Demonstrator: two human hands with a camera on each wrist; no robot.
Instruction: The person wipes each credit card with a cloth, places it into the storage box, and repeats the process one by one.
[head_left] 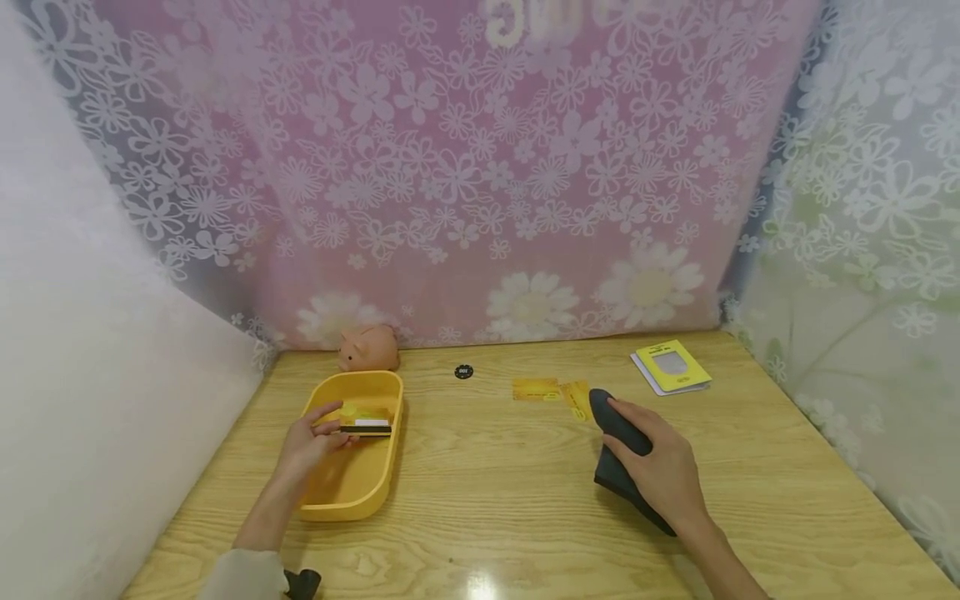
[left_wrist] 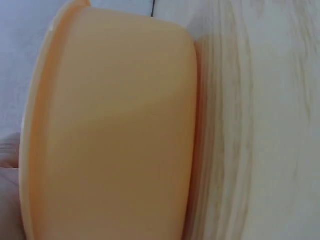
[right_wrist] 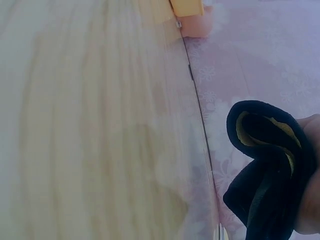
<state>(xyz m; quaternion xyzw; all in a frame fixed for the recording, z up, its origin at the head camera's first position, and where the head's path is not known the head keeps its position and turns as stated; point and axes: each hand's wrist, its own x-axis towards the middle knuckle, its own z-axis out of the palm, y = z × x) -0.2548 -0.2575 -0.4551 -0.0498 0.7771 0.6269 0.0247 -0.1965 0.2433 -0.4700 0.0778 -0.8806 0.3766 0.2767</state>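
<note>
In the head view my left hand [head_left: 306, 443] reaches over the rim of a yellow plastic tray [head_left: 352, 510]. Its fingers and thumb pinch the left end of a yellow card [head_left: 371, 422] with a black stripe and a white strip, inside the tray's outline. The left wrist view shows mostly the tray's outer wall [left_wrist: 115, 115], with part of the hand behind its rim. My right hand [head_left: 663, 467] grips a dark folded cloth [head_left: 630, 467] above the table; its looped fold [right_wrist: 265, 165] shows a tan inner side. Two yellow-orange cards, one flat [head_left: 536, 389] and one slanted [head_left: 576, 400], lie near the cloth's tip.
Behind the tray stands a pink piggy bank [head_left: 369, 347]. A black round chip [head_left: 463, 372] lies toward the back of the wooden table [head_left: 487, 475]. At the back right is a yellow booklet-like folder [head_left: 672, 367]. Flowered fabric [head_left: 480, 208] hangs along the back edge.
</note>
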